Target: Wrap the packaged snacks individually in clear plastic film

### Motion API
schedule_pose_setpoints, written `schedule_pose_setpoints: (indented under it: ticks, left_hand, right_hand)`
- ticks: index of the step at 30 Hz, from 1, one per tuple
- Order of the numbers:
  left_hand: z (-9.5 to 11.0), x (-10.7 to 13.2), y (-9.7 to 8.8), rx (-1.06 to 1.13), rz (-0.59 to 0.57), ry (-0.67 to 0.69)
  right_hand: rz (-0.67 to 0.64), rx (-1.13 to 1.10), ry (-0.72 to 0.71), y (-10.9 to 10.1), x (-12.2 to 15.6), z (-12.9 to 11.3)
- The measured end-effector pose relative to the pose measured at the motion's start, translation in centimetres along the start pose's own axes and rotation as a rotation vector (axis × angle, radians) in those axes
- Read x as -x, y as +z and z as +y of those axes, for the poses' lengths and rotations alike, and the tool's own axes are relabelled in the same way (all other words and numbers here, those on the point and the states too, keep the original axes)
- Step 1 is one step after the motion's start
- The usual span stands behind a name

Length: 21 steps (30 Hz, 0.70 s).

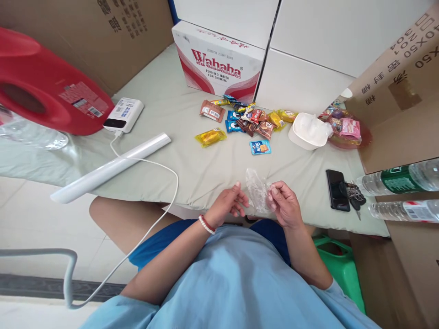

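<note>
A crumpled clear plastic bag (258, 192) hangs over the near edge of the cloth-covered table. My right hand (285, 204) pinches its right side between thumb and fingers. Just left of the bag, my left hand (229, 201) is held with its fingers apart and nothing in them; a beaded bracelet circles that wrist. Beyond both hands lies a pile of wrapped snacks (252, 119). A blue snack packet (259, 147) and a yellow-wrapped snack (210, 137) lie apart from it, closer to me. A white plastic tub (309, 132) with clear plastic inside stands right of the pile.
A Wahaha carton (219, 64) stands at the back. At left are a red jug (51, 87), a white device (124, 114) with a cable, and a white tube (113, 167). To the right are a phone (337, 189), keys (356, 194), water bottles (401, 179) and a red snack bowl (365, 138).
</note>
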State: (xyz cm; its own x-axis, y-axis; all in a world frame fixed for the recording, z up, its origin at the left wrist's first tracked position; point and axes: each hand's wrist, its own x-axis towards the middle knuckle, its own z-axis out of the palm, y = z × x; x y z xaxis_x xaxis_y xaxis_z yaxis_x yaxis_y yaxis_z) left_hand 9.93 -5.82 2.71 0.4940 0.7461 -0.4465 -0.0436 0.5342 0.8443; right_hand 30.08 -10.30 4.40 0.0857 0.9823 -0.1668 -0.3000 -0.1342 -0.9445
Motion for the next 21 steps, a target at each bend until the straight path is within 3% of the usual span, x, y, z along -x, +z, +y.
schedule_pose_setpoints:
  ticks: [2,4,8,10,13,16,21]
  left_hand:
    - [0.2,-0.7,1.3,0.043,-0.012,0.011]
    - [0.5,-1.7,1.9,0.099,0.036,0.079]
    - [1.3,-2.7,1.2,0.388,0.241,0.216]
    - [1.5,-2.7,0.3,0.505,0.330,0.301]
    - [1.6,-2.3,-0.6,0.596,0.393,0.391]
    - [1.5,-1.9,-0.7,0.592,0.345,0.431]
    - [1.5,-0.7,0.4,0.445,0.083,0.465]
  right_hand:
    - [-0.076,0.077,-0.023,0.2,0.4,0.2]
    - [-0.066,0.134,-0.082,0.3,0.5,0.3]
    - [0.210,0.115,-0.190,-0.6,0.4,0.3]
    - [0.239,0.152,-0.109,-1.6,0.4,0.3]
    - [0.079,0.278,0.115,-3.1,0.5,0.6]
    - [0.033,0.271,0.196,-3.5,0.3,0.7]
    - [0.080,0.225,0.150,-2.1,-1.9,0.0]
